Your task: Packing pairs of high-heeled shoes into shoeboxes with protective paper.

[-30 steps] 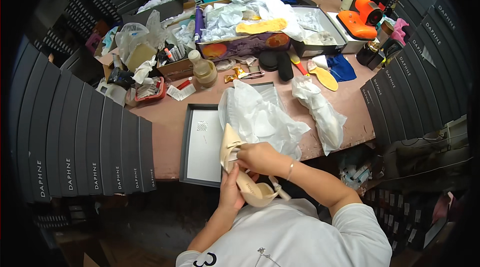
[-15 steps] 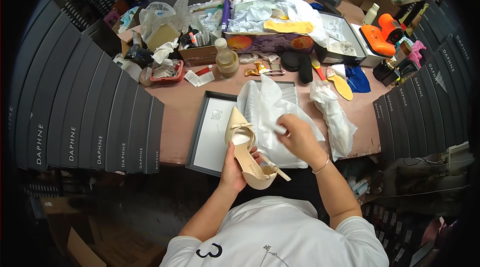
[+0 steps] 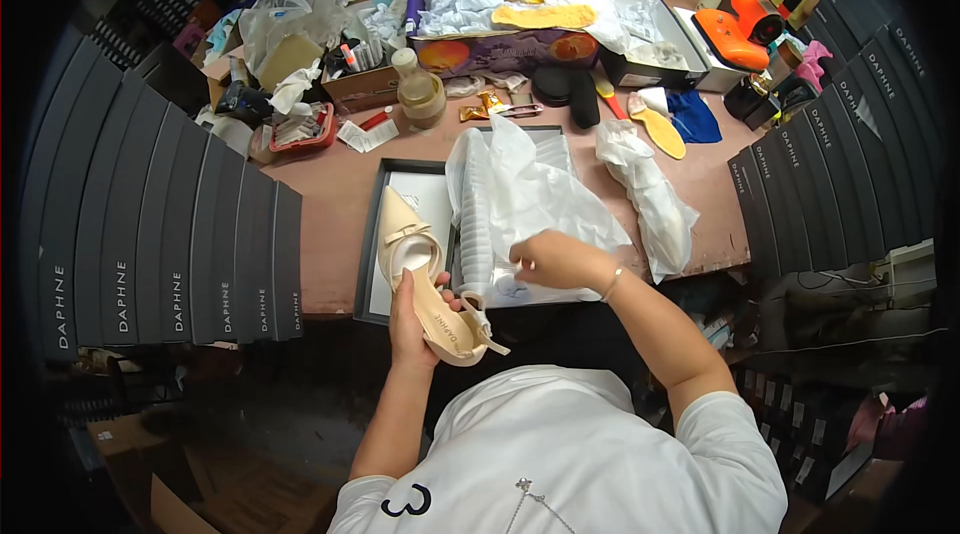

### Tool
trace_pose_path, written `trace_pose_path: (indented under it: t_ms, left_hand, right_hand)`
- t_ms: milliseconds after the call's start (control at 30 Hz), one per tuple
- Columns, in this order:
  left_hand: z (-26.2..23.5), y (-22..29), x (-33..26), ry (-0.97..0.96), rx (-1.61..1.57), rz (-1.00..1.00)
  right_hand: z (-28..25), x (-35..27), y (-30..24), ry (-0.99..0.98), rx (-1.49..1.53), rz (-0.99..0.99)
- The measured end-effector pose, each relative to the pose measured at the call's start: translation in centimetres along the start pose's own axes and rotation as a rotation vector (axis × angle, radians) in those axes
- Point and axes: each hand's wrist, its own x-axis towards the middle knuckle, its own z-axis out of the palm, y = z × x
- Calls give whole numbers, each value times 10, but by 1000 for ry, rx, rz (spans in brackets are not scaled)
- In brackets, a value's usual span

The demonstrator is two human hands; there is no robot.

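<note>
A beige pointed shoe [image 3: 394,216] with a bow and an ankle strap rests in my left hand [image 3: 408,319], its toe pointing away from me. My thumb and fingers wrap the middle of the shoe, over the left part of an open shoebox [image 3: 369,252]. White tissue paper [image 3: 535,179] and a ribbed white wrapping fill the right part of the box. Just above the tissue's near edge is my right hand [image 3: 562,260], palm down with curled fingers. Whatever those fingers hold is hidden.
Stacks of dark shoeboxes flank me at left [image 3: 150,224] and right [image 3: 820,174]. A white wrapped bundle [image 3: 655,204] lies right of the box. Farther back are a glue jar [image 3: 422,99], a yellow insole [image 3: 660,134], an orange device [image 3: 733,38] and a carton of crumpled paper [image 3: 485,56].
My left hand has carried the shoe left, off the tissue. My right hand, which showed a small white thing in its fingers, has moved lower and left. The whole view has shifted slightly.
</note>
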Motion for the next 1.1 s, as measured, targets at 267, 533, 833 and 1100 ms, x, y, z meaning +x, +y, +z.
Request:
trace_pose_path:
  t_ms: [267,533,833,1100]
  left_hand:
    - [28,-18,-1,-76,164,25]
    - [48,-23,-9,-249,-3,5]
    - [32,-29,4,-320,209,44]
    - [42,-33,-16,-201,347,100]
  right_hand:
    - [54,9,17,224,-287,-105]
    - [1,1,-58,716,-6,-394]
    - [13,13,-42,702,-223,-413]
    - [16,18,-48,559,730,-157]
